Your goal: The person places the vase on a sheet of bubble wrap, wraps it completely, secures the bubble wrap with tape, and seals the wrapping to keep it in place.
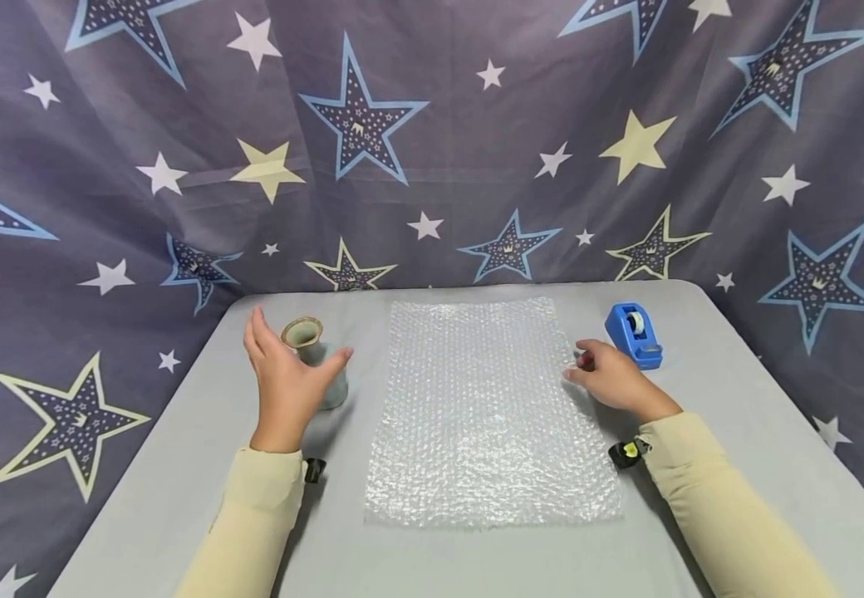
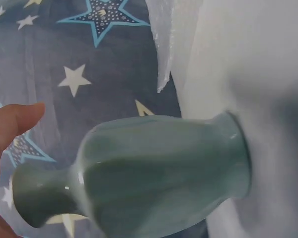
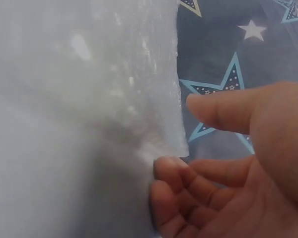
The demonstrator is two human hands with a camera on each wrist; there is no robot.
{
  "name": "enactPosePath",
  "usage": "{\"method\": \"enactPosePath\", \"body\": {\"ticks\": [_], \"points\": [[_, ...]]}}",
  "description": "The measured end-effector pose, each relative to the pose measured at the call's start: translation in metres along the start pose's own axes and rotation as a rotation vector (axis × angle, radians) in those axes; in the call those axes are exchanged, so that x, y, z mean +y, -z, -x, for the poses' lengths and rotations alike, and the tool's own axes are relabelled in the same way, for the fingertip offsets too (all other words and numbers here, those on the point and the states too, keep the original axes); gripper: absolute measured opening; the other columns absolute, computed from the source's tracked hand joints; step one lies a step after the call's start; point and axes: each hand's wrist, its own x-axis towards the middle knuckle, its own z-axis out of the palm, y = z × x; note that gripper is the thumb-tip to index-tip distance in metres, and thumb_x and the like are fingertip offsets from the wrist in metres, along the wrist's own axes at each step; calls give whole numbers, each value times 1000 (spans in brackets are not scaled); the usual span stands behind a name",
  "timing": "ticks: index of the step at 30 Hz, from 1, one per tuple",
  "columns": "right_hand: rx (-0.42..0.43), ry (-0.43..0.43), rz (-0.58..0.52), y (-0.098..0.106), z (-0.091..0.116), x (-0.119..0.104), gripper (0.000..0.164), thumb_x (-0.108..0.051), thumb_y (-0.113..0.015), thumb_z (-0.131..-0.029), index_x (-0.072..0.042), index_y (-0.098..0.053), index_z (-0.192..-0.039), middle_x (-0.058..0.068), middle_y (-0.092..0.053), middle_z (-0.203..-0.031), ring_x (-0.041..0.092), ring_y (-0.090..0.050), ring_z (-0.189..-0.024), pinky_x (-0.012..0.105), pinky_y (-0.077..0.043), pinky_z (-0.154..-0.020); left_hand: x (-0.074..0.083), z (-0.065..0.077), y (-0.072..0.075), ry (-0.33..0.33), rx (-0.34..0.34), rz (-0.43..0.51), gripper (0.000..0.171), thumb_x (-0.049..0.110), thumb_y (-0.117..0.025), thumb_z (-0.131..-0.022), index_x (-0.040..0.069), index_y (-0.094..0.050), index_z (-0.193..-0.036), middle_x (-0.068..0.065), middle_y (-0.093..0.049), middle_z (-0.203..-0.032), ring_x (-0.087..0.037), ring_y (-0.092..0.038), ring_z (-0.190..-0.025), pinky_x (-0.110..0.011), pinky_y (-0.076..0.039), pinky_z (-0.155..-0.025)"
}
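A green glazed vase (image 1: 333, 384) with a flared brown rim stands upright at the left of the table; its side fills much of the left wrist view. My left hand (image 1: 287, 378) is at the vase with thumb and fingers spread wide, and a gap shows between thumb and vase neck (image 2: 54, 191). To the right of it a sheet of bubble wrap (image 1: 488, 415) lies flat. My right hand (image 1: 615, 378) hovers by the sheet's right edge, its fingers loosely bent and thumb apart, holding nothing. In the right wrist view its fingertips (image 3: 166, 171) come close to the wrap's edge.
A blue tape dispenser (image 1: 635, 336) with a roll of tape stands at the back right, just beyond my right hand. Behind the pale-covered table (image 1: 432, 565) hangs a dark cloth (image 1: 447, 100) printed with stars.
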Motion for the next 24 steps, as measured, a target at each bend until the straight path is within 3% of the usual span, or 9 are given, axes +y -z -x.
{"method": "enactPosePath", "body": {"ticks": [5,13,18,24], "points": [[16,-15,-85,-6,-1,8,57,-14,-69,-95,13,-50,-142,21,-67,-116,33,-64,-106,43,-51,-89,-12,0,0,142,-105,40,135,34,-94,-71,11,-1,-166,-23,-10,-169,-38,-17,-156,-56,-25,-124],[64,-18,-158,-10,-7,17,53,-5,-70,-91,8,-56,-140,20,-69,-114,25,-63,-95,26,-49,-74,-29,-2,3,349,-309,172,123,19,-92,-73,5,-10,-164,-23,-26,-166,-41,-30,-152,-55,-27,-123],[67,-30,-179,-10,-7,18,49,-5,-71,-91,5,-60,-137,21,-70,-117,27,-64,-98,27,-50,-75,-35,-1,3,392,-382,201,118,15,-91,-74,6,-15,-164,-21,-29,-165,-40,-38,-145,-55,-34,-117],[32,-46,-214,-6,-6,22,48,-13,-72,-93,5,-60,-136,18,-70,-109,22,-63,-91,28,-49,-74,-41,0,5,402,-447,148,116,18,-89,-77,5,-14,-164,-23,-27,-165,-42,-39,-143,-57,-35,-116]]}}
